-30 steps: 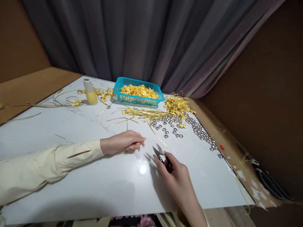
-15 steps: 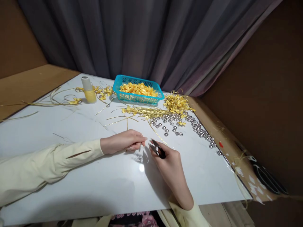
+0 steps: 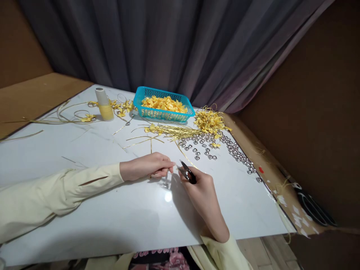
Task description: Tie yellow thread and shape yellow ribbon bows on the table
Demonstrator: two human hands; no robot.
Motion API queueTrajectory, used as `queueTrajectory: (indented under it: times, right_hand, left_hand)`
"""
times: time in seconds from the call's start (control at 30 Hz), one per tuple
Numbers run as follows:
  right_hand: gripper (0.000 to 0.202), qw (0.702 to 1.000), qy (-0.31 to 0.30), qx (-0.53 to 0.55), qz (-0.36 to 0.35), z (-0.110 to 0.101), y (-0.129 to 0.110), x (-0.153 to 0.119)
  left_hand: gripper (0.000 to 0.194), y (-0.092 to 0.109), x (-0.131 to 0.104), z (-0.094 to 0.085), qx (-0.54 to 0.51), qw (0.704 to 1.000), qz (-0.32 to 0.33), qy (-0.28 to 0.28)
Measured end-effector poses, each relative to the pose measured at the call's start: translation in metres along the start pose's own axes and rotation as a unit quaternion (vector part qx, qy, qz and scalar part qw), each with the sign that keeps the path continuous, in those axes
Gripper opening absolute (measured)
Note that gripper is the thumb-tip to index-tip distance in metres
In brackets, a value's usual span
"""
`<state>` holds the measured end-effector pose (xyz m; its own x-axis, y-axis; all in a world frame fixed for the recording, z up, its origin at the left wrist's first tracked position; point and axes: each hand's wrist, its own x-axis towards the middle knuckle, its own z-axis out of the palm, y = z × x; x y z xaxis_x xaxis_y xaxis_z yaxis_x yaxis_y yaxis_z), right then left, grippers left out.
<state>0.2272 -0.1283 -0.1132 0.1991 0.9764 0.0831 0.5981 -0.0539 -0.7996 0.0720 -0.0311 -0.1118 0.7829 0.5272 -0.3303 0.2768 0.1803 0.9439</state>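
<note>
Near the middle of the white tabletop, my left hand (image 3: 152, 165) is closed in a pinch; what its fingers grip is too small to make out. Just to its right, my right hand (image 3: 201, 189) holds small black thread snips (image 3: 189, 174). Their two blades stand apart, with the tips close to my left fingertips. Gold cords (image 3: 180, 132) tied with yellow ribbon pieces lie beyond my hands. Several silver beads (image 3: 197, 153) are scattered behind my right hand.
A blue basket (image 3: 165, 114) of yellow ribbon bows stands at the back. Left of it is a yellow thread spool (image 3: 105, 107). A yellow ribbon bunch (image 3: 209, 120) lies right of the basket. Black-handled scissors (image 3: 313, 208) rest at the right, beside white scraps (image 3: 296, 217).
The snips and my right hand have shifted slightly, bringing the blade tips a little nearer my left fingertips. The whole view has moved slightly.
</note>
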Motion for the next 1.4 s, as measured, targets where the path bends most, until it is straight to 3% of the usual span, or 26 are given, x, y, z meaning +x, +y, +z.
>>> queueTrajectory:
  times: [0.8,1.17,1.4]
  right_hand:
    - [0.029,1.0,0.003,-0.031,0.003,-0.007,0.008,0.003]
    - [0.034,0.997,0.015,0.043,0.067,-0.016,0.007,0.006]
    - [0.034,0.998,0.003,-0.033,0.044,-0.033,0.01,-0.008]
  left_hand:
    - [0.038,-0.003,-0.001,-0.003,0.013,0.999,0.009,-0.033]
    - [0.035,-0.005,0.0,-0.003,-0.025,0.999,0.002,-0.033]
    - [0.034,-0.004,-0.002,-0.002,-0.043,0.999,0.009,-0.01]
